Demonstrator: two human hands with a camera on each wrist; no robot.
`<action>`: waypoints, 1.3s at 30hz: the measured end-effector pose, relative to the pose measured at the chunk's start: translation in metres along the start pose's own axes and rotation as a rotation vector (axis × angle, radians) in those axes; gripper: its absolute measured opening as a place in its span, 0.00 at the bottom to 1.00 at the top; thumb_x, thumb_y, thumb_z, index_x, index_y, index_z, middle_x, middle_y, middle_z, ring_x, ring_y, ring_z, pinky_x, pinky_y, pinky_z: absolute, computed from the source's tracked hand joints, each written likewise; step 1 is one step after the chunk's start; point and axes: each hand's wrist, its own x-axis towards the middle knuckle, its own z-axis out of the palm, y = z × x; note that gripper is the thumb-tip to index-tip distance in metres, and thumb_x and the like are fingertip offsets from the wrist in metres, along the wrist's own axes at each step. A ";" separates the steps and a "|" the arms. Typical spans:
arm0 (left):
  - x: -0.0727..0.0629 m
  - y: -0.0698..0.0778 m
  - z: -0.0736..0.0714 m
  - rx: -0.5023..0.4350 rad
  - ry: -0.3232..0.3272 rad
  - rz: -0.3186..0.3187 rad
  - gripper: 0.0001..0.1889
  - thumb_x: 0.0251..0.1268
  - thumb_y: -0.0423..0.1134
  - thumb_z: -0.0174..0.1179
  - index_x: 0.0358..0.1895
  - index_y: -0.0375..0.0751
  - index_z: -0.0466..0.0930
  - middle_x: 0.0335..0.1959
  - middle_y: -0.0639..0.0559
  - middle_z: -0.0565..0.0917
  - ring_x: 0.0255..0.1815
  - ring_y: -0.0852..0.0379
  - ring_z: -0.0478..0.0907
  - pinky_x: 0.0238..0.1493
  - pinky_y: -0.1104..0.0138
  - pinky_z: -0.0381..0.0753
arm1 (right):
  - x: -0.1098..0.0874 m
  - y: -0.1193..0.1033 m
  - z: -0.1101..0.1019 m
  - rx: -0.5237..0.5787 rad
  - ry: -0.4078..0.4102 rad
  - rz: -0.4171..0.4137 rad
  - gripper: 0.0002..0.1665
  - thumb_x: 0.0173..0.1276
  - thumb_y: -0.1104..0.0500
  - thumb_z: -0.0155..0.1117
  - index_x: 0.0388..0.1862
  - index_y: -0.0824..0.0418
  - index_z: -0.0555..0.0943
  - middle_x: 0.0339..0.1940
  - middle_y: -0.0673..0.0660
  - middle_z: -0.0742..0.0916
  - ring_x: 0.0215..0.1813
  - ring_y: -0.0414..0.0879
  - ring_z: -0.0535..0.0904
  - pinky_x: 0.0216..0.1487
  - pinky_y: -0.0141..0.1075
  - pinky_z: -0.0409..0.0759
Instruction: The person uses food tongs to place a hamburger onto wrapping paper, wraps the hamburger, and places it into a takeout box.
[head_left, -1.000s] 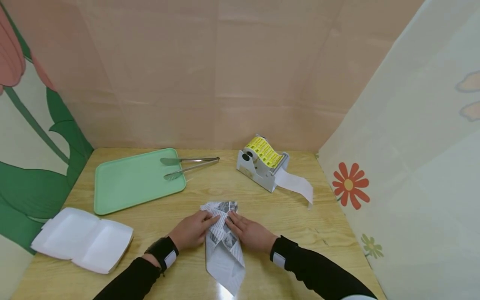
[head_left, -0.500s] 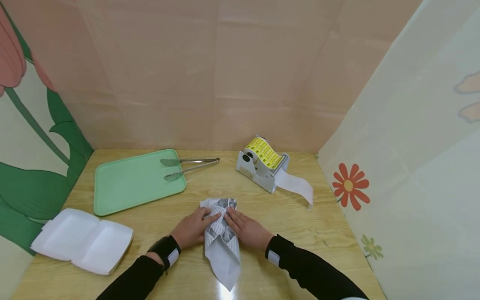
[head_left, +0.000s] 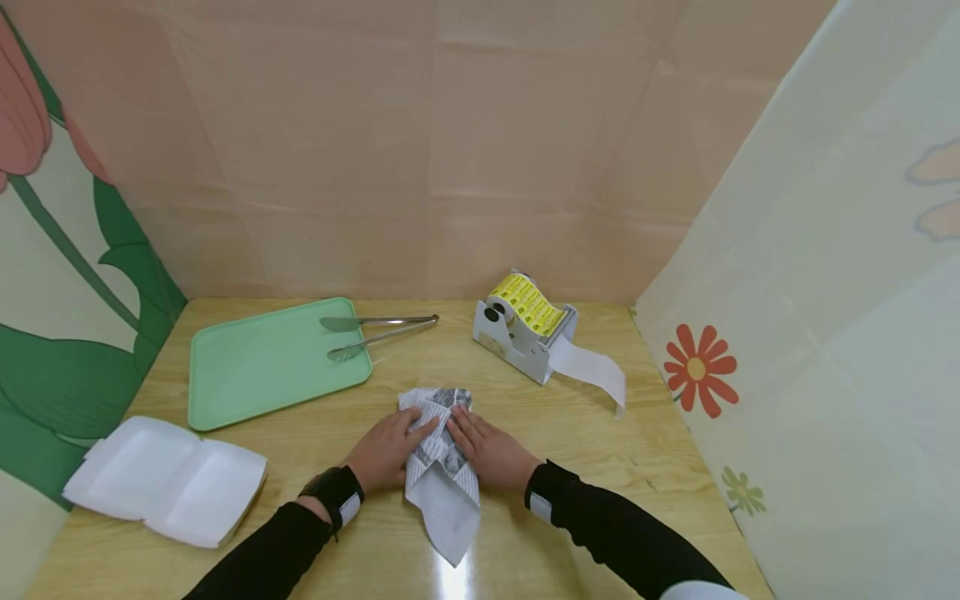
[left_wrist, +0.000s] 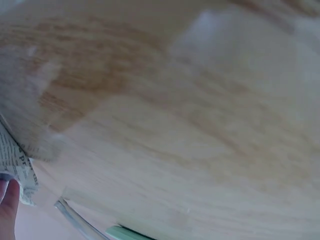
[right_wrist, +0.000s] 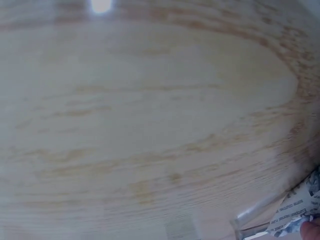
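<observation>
A folded sheet of newspaper-print wrapping paper (head_left: 442,450) lies on the table between both hands. Its sides are folded inward, and a plain pointed tail hangs toward the near edge; anything inside is hidden. My left hand (head_left: 386,450) grips the left side, thumb over the top. From the right, my right hand (head_left: 491,450) presses on the folds with its fingers extended. In the left wrist view, a fingertip touches the printed paper (left_wrist: 15,160) at the lower left. The right wrist view has a bit of the paper (right_wrist: 295,210) and a fingertip at the lower right corner.
A green tray (head_left: 262,358) stands at the back left, with metal tongs (head_left: 393,320) lying partly across it. An open white foam box (head_left: 168,479) sits at the left. Behind the right hand is a label dispenser (head_left: 525,325) with a yellow roll and trailing strip.
The paper and both hands have shifted slightly away from the person. Its near tail has drawn farther from the table's front edge. Tray, tongs, box and dispenser stay put.
</observation>
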 end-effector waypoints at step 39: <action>0.002 -0.003 -0.017 -0.085 -0.024 0.004 0.27 0.69 0.50 0.53 0.69 0.53 0.66 0.63 0.40 0.72 0.61 0.45 0.72 0.62 0.51 0.70 | 0.010 0.029 -0.036 0.396 -0.020 0.004 0.30 0.72 0.46 0.50 0.69 0.57 0.68 0.69 0.59 0.72 0.66 0.49 0.72 0.61 0.40 0.74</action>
